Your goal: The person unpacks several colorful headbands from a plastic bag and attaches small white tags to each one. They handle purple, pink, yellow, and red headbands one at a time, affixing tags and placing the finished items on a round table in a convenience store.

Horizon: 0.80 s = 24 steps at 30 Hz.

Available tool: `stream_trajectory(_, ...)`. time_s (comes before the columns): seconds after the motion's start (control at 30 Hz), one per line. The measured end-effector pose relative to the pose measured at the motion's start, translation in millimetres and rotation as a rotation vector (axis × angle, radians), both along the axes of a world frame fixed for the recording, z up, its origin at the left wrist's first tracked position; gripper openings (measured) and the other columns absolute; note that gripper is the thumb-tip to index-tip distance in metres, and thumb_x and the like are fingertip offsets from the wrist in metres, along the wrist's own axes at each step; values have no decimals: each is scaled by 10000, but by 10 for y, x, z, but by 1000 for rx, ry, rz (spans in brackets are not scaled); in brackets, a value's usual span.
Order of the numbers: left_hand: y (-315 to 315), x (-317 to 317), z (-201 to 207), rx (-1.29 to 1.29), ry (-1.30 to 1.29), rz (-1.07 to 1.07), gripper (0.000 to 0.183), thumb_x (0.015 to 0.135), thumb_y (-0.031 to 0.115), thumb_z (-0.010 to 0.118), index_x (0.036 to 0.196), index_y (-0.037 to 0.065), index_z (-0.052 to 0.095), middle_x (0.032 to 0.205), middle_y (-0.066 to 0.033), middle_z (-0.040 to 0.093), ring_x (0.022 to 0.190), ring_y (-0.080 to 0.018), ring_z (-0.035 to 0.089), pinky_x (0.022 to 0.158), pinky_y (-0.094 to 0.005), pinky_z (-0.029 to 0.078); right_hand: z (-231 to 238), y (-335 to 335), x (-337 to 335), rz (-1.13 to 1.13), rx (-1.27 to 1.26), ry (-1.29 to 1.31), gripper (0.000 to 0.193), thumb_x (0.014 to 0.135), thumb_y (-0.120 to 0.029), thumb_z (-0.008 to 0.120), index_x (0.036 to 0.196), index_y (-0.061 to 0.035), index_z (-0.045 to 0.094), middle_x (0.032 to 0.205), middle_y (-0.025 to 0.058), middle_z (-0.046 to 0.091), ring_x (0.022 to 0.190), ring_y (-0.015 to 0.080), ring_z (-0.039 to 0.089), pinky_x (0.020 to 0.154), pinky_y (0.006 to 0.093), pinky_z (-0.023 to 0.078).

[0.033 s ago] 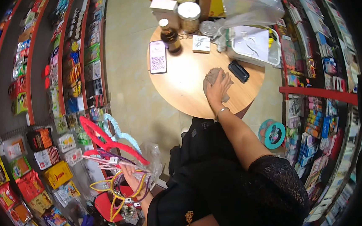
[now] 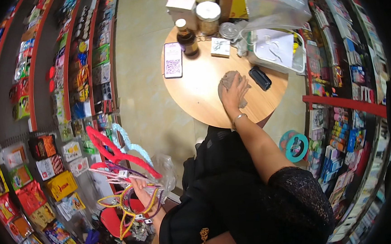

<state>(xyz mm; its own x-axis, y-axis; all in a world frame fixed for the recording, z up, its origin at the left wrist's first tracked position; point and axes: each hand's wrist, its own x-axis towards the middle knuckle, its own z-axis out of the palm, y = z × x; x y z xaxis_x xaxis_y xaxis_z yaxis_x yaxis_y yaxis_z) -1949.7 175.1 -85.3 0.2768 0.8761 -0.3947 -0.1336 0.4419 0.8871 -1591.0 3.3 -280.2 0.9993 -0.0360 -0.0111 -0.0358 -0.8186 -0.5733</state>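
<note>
My left hand (image 2: 140,189), at the lower left, is closed around a bunch of headbands. Among them are a red headband with tall looped ears (image 2: 111,146), a fluffy light blue one (image 2: 126,140) and a yellow one with pointed ears (image 2: 128,213). Clear plastic wrapping (image 2: 164,172) hangs by the bunch. On the round wooden table, my right hand (image 2: 234,93) grips a bunched brown cloth (image 2: 225,81) against the top, its fingers over the folds. Just right of the cloth lies a small black case-like object (image 2: 260,78).
The round table (image 2: 193,95) also bears a phone with a square code (image 2: 173,60), a brown bottle (image 2: 187,38), a lidded jar (image 2: 208,19), a small white box (image 2: 220,47) and a white bin (image 2: 270,55). Packed shelves (image 2: 59,54) flank both sides. A teal round object (image 2: 294,147) sits low right.
The table and its things sit slightly farther right in the picture. Both hands keep their hold, on the headbands and on the cloth.
</note>
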Motion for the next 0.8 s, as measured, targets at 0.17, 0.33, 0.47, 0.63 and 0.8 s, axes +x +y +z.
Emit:
stream_trajectory(0.17,-78,-254,-2,-139,-68,159,252,986,323,479,799,161,434,623,69,282,576,-45,316,546,-191,282,68,519,145,325,86,31,798,734,-218,664,1426,-69,295,1463,259,197,1387,420,109,1131,533,67)
stream_trajectory(0.33,-102,-279,-69,-54,-21,52,234,988,327,473,850,138,462,609,74,292,564,-38,317,547,-189,292,107,609,-74,808,106,61,752,690,-193,657,1388,-132,383,1450,241,260,1376,409,191,1128,525,141)
stream_trajectory(0.47,-41,10,10,-164,-276,-53,243,990,339,461,893,119,492,600,77,308,563,-27,326,556,-175,290,116,173,-415,1048,263,96,672,656,-137,667,1306,-155,499,1427,176,341,1374,358,242,1139,503,158)
stream_trajectory(0.63,137,67,-115,-166,-285,-97,266,987,346,467,891,101,504,609,66,277,575,-42,291,553,-185,259,295,-869,-661,1118,265,123,610,644,-25,659,1232,-159,571,1374,135,415,1328,342,331,1119,473,229)
stream_trajectory(0.8,200,170,-223,-176,-325,-126,259,982,328,484,902,83,511,618,53,273,597,-57,294,559,-193,249,505,-2194,-758,957,85,63,502,625,67,587,1077,-141,654,1294,141,495,1224,355,441,1035,446,355)
